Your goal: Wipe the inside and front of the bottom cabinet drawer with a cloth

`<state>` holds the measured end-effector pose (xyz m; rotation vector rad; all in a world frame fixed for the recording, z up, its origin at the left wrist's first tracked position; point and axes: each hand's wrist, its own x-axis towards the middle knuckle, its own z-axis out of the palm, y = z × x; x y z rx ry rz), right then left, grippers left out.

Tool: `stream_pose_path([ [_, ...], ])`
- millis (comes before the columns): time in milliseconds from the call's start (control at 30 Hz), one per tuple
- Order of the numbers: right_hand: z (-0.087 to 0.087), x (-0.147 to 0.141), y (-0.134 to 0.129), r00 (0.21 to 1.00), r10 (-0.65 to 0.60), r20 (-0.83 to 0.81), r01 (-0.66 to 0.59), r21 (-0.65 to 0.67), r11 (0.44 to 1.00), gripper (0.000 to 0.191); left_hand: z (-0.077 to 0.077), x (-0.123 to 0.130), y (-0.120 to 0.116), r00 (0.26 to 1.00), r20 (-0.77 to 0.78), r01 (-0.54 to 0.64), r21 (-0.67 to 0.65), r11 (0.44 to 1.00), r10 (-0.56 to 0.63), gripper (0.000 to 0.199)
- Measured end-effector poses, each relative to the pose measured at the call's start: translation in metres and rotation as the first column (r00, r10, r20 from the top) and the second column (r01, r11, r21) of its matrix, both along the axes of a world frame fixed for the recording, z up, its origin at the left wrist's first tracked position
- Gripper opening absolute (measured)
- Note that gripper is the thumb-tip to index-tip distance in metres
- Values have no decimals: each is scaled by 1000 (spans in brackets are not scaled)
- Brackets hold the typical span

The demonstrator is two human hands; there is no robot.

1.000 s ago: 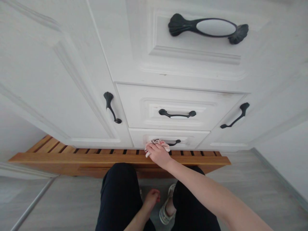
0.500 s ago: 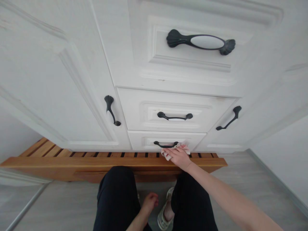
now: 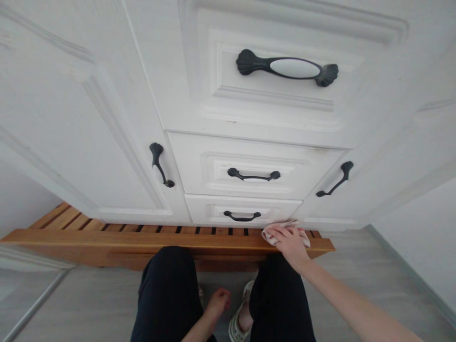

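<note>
From my remote seat I saw the right hand (image 3: 290,240) pressed flat over a crumpled pinkish-white cloth (image 3: 276,232), fingers curled down on it and holding it against the lower right corner of the bottom drawer front (image 3: 210,209), just where that front met the slatted wooden platform (image 3: 107,237). The cloth lay directly beneath the fingers and bulged out toward the left, so its long axis ran roughly along the drawer's lower edge; the bottom drawer's black handle (image 3: 242,217) sat just to the left of it, apart from it. The right cabinet door (image 3: 359,209) began just beside the hand on its other side. The right hand was plainly the nearer one: the left hand (image 3: 218,301) hung low between the knees, well apart from the cabinet, fingers loosely bent and holding nothing that I could see. Most of the cloth was hidden under the palm, so I could not tell its full size or how it was folded, nor whether it touched the platform or only the drawer face. The left forearm was cut off by the bottom edge of the view, and a sandalled foot (image 3: 240,318) showed only in part between the dark trouser legs (image 3: 167,294).
</note>
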<state>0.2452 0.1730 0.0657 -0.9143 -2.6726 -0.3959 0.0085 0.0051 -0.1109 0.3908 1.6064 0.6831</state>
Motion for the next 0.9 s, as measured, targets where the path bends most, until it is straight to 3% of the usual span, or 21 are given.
stream_pose_path([
  [67,0,-51,-14,992,125,-5,-125,5,992,35,-2,3,0,1000,-4,1,5,1000,-1,24],
  [167,3,-154,-26,927,367,-76,-364,56,930,38,-7,3,-1,1000,-10,-3,7,1000,3,27],
  [267,1,-251,-20,917,386,-98,-378,90,921,37,-10,-5,-4,1000,-21,-18,0,1000,18,27],
  [367,-12,-294,-5,918,387,-84,-381,87,921,31,-9,-16,-7,999,-22,-40,9,999,40,23],
  [467,-34,-268,10,902,431,-20,-428,79,900,28,-9,-21,-7,998,10,-55,23,998,55,19],
  [567,-45,-194,22,901,430,60,-434,63,899,28,-9,-16,-4,997,50,-60,14,998,59,21],
  [733,-31,-69,38,925,343,162,-354,42,934,27,-14,-4,-1,996,76,-51,28,998,49,21],
  [900,-15,11,39,976,161,146,-171,63,983,32,-22,-6,-2,997,70,-39,31,999,37,23],
])
